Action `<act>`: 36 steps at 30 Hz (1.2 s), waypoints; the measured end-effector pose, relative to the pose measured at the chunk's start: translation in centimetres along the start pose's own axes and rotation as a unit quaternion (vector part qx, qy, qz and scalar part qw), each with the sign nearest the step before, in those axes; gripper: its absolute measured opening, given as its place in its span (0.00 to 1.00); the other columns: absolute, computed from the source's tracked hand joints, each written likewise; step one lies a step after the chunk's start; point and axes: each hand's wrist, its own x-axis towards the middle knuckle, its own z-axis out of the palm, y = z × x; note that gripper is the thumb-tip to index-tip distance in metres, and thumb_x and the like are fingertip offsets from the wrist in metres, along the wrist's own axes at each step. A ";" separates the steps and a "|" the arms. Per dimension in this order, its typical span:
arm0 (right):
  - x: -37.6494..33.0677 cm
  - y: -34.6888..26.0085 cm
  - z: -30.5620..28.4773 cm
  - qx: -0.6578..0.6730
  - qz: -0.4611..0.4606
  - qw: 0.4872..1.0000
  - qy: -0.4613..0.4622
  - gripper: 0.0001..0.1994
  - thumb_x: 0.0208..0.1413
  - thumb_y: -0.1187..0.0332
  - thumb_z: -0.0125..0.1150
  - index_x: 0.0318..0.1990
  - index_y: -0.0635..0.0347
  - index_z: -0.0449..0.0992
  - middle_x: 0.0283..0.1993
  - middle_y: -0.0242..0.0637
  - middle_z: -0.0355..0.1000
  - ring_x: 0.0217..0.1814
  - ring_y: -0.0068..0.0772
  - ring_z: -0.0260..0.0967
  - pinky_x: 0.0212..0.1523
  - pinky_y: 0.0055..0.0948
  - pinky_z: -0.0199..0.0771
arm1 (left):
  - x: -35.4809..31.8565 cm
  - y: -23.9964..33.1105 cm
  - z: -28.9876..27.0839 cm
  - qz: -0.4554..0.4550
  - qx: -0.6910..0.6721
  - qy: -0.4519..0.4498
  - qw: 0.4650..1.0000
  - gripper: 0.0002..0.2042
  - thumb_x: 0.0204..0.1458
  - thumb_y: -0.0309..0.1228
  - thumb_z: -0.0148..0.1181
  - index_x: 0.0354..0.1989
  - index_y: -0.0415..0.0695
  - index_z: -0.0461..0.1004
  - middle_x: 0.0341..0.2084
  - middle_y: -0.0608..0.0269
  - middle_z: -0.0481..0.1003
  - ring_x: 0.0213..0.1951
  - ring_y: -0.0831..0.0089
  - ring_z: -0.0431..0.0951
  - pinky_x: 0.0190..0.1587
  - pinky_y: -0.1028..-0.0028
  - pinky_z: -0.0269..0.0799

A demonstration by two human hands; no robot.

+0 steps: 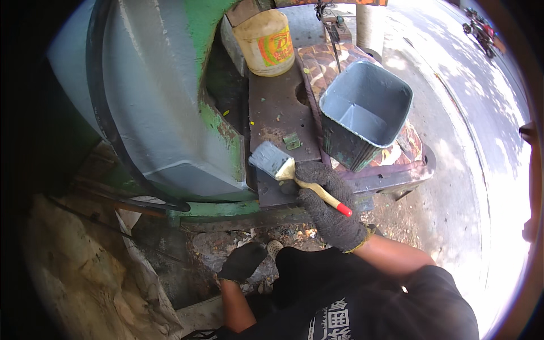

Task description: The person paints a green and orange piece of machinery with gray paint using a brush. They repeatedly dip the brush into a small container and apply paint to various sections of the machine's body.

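Observation:
My right hand (331, 207), in a dark grey knit glove, is closed around the wooden handle of a wide paintbrush (281, 164). Grey-blue paint coats its bristles, which point left toward the green edge of the panel; the handle's end is red. Just beyond that hand stands a square dark bucket (362, 122), its inside coated with grey-blue paint. My left hand (243, 263), in a dark glove, hangs low near my body, apart from the panel. Its fingers blend into one dark shape. At the left, a large curved panel (153, 85) carries grey-blue paint, with green along its edges.
A yellowish plastic jug (266, 42) stands on the brown board (275, 102), near a small green scrap (292, 141). The bucket rests on a camouflage-patterned seat pad (408, 144). A stained sheet (96, 272) lies at lower left. Beyond the road's edge, a motorcycle (481, 31) appears.

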 end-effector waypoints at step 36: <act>12.6 -0.6 6.6 0.114 -0.008 0.959 0.260 0.10 0.63 0.73 0.56 0.48 0.69 0.74 0.45 0.44 0.74 0.43 0.34 0.76 0.45 0.31 0.77 | 1.4 -23.3 5.9 0.035 0.018 -0.134 0.990 0.15 0.61 0.30 0.49 0.53 0.43 0.77 0.50 0.49 0.78 0.50 0.57 0.79 0.51 0.62 0.75</act>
